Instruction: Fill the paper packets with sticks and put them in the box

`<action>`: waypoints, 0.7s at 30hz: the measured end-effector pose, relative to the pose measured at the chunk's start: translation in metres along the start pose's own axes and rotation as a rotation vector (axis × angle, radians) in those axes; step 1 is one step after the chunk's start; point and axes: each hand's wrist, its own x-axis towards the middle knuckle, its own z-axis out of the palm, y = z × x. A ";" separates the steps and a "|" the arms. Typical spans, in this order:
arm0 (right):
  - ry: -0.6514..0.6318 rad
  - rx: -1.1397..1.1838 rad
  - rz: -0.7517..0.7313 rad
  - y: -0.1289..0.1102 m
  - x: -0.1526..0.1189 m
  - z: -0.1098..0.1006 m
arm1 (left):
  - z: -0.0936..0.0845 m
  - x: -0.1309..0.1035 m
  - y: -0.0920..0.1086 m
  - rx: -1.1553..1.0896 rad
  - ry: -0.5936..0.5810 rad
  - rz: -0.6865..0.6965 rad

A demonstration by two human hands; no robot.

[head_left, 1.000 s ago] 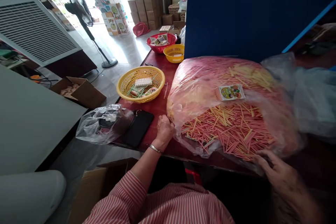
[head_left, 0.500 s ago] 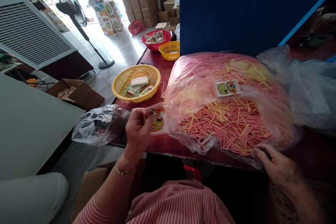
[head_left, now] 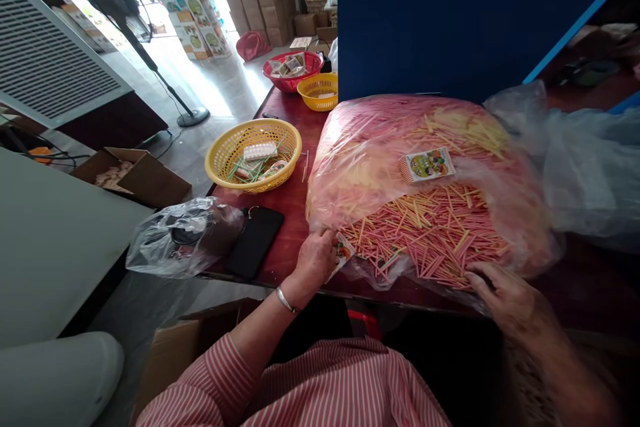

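My left hand [head_left: 315,257] is closed round a small printed packet [head_left: 344,250], mostly covered by the fingers, at the left edge of a big clear plastic bag [head_left: 345,160]. Thin pink and yellow sticks [head_left: 420,233] fill this bag and show loose through its opening. At the opening's lower right edge, the thumb and fingers of my right hand [head_left: 510,300] are curled on the bag's rim; whether they also touch sticks I cannot tell. A second printed packet [head_left: 427,165] with a striped end lies on top of the bag.
Left of the bag stands a yellow basket [head_left: 215,163] with green sticks and packets. A black phone [head_left: 256,240] lies beside a plastic-wrapped dark container [head_left: 195,233]. Farther back are a red basket [head_left: 293,83] and a smaller yellow one [head_left: 320,103]. A blue panel [head_left: 430,20] rises behind.
My left hand has moved right with the packet, from over the table to the bag's edge, uncovering the phone. My right hand keeps its place at the bag's rim. The view has shifted slightly.
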 end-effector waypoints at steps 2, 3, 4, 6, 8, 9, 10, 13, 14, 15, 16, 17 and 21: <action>0.010 0.009 -0.025 0.000 0.002 0.002 | 0.000 -0.004 0.000 -0.028 0.047 -0.052; 0.014 0.017 -0.039 0.000 0.003 0.003 | 0.001 -0.005 0.000 -0.051 0.057 -0.077; 0.016 0.023 -0.051 0.001 0.003 0.005 | 0.002 -0.006 -0.002 -0.073 0.059 -0.094; 0.009 0.023 -0.069 0.001 0.003 0.008 | 0.004 -0.007 -0.006 -0.095 0.059 -0.096; 0.006 0.012 -0.093 -0.002 0.002 0.008 | 0.006 -0.008 -0.012 -0.064 0.093 -0.053; 0.015 0.004 -0.109 -0.005 0.003 0.007 | 0.008 -0.008 -0.016 -0.019 0.132 -0.013; 0.035 -0.003 -0.129 -0.009 0.004 0.004 | 0.010 -0.009 -0.019 0.034 0.179 0.039; 0.142 -0.025 -0.174 -0.016 0.012 -0.007 | 0.018 -0.009 -0.030 0.191 0.315 0.217; 0.177 -0.029 -0.177 -0.016 0.017 -0.012 | 0.020 -0.009 -0.032 0.221 0.343 0.271; 0.197 -0.035 -0.177 -0.014 0.021 -0.016 | 0.021 -0.009 -0.034 0.241 0.365 0.317; 0.203 -0.047 -0.178 -0.009 0.026 -0.021 | 0.021 -0.009 -0.035 0.250 0.385 0.353; 0.203 -0.071 -0.179 -0.003 0.031 -0.025 | 0.020 -0.009 -0.035 0.249 0.407 0.382; 0.204 -0.288 -0.149 0.030 0.045 -0.039 | 0.009 -0.013 -0.025 0.146 0.564 0.432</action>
